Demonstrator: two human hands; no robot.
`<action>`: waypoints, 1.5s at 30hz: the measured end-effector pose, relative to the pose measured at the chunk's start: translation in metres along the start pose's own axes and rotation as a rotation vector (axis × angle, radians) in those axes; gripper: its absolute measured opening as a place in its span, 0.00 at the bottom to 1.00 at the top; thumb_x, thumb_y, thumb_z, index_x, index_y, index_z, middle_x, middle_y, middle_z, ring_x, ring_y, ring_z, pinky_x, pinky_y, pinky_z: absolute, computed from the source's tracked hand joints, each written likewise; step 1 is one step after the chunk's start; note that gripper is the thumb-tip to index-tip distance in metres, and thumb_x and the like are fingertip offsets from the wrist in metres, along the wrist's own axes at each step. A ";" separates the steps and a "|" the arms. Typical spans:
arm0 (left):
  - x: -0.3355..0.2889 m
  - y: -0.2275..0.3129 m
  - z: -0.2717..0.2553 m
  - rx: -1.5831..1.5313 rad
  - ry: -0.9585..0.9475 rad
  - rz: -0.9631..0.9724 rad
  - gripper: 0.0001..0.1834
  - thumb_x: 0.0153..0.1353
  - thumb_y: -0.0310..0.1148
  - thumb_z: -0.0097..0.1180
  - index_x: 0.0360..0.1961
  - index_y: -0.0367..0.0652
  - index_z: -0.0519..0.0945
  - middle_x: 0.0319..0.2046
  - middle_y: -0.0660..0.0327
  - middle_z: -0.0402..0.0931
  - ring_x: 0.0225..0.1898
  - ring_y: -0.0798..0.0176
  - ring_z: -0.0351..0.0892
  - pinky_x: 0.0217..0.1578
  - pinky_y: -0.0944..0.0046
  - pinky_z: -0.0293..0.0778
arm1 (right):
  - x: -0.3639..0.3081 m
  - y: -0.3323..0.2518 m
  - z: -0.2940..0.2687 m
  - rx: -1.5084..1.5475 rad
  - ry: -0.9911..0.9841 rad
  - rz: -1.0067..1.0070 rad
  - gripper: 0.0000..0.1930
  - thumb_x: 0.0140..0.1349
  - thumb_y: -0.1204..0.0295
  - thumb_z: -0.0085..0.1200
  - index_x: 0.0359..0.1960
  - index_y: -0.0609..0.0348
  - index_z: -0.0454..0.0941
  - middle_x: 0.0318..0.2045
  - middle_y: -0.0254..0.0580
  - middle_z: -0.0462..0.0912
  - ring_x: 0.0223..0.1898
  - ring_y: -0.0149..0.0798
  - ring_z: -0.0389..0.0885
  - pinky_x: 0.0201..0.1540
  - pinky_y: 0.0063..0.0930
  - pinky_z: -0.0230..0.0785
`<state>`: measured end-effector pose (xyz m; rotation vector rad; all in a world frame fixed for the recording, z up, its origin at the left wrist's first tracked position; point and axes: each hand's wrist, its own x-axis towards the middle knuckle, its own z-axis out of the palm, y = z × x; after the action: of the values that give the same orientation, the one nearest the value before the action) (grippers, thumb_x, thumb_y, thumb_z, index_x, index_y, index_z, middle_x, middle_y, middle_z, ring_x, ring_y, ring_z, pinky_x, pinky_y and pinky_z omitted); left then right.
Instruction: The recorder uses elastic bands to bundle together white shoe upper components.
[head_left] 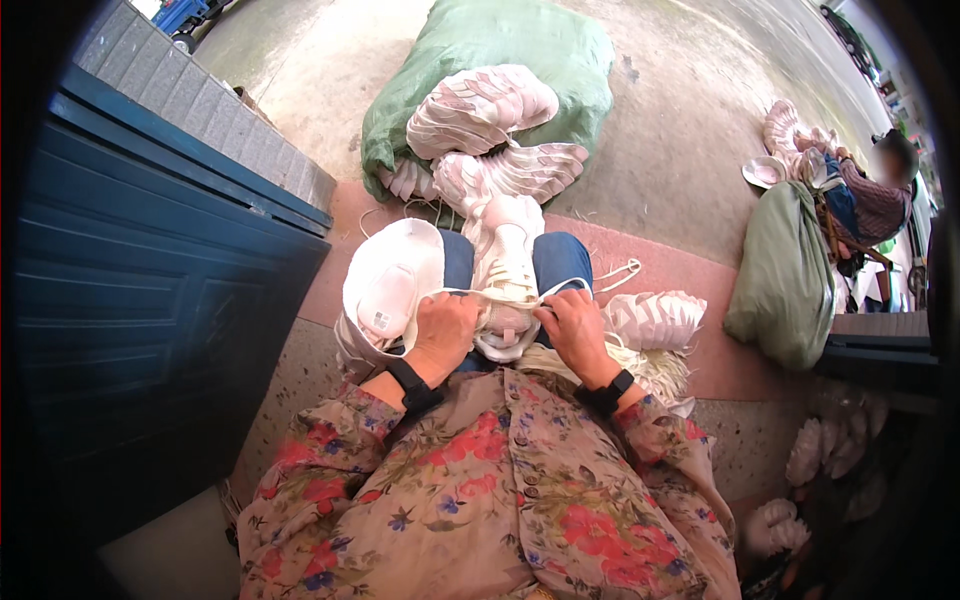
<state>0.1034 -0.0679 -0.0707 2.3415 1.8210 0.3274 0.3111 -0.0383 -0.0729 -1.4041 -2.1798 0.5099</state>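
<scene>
A white shoe upper (509,262) lies between my knees, its toe pointing away from me and its eyelets partly threaded. My left hand (447,325) is closed on one end of a cream shoelace (482,297) at the upper's left side. Over on the right side, my right hand (577,325) pinches the lace's other part, with the fingers curled. The lace runs taut across the upper's opening near its heel. Beside my left hand, a stack of white uppers (400,250) leans on my thigh, a pale patch showing inside the top one.
Nested white uppers (480,108) rest on a big green sack (540,40) ahead. More uppers (655,320) and a bundle of cream laces (650,372) lie right of my knee. A blue door (160,290) borders the left. Far right, another person (875,200) sits behind a green sack (785,275).
</scene>
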 end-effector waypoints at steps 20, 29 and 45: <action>0.001 0.009 0.000 -0.118 0.091 0.028 0.07 0.44 0.25 0.47 0.27 0.38 0.68 0.17 0.56 0.71 0.28 0.54 0.70 0.27 0.57 0.65 | 0.014 -0.023 -0.002 -0.374 -0.322 -0.335 0.05 0.44 0.75 0.49 0.25 0.57 0.74 0.22 0.37 0.74 0.32 0.39 0.71 0.34 0.31 0.60; -0.004 0.007 -0.009 0.106 0.073 -0.011 0.05 0.46 0.29 0.51 0.18 0.41 0.72 0.18 0.57 0.71 0.29 0.53 0.69 0.26 0.54 0.63 | 0.030 -0.029 -0.005 -0.533 -0.524 -0.362 0.02 0.44 0.74 0.51 0.19 0.55 0.76 0.22 0.38 0.75 0.31 0.37 0.73 0.33 0.28 0.62; 0.012 0.012 -0.014 0.206 0.014 0.288 0.05 0.43 0.30 0.48 0.22 0.43 0.74 0.27 0.61 0.68 0.36 0.60 0.66 0.30 0.61 0.61 | 0.026 -0.021 -0.014 -0.407 -0.356 -0.377 0.02 0.45 0.74 0.47 0.20 0.53 0.73 0.27 0.37 0.71 0.35 0.38 0.68 0.36 0.31 0.57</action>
<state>0.1136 -0.0594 -0.0532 2.7554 1.5897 0.1978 0.2954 -0.0227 -0.0446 -1.1005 -2.8819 0.1904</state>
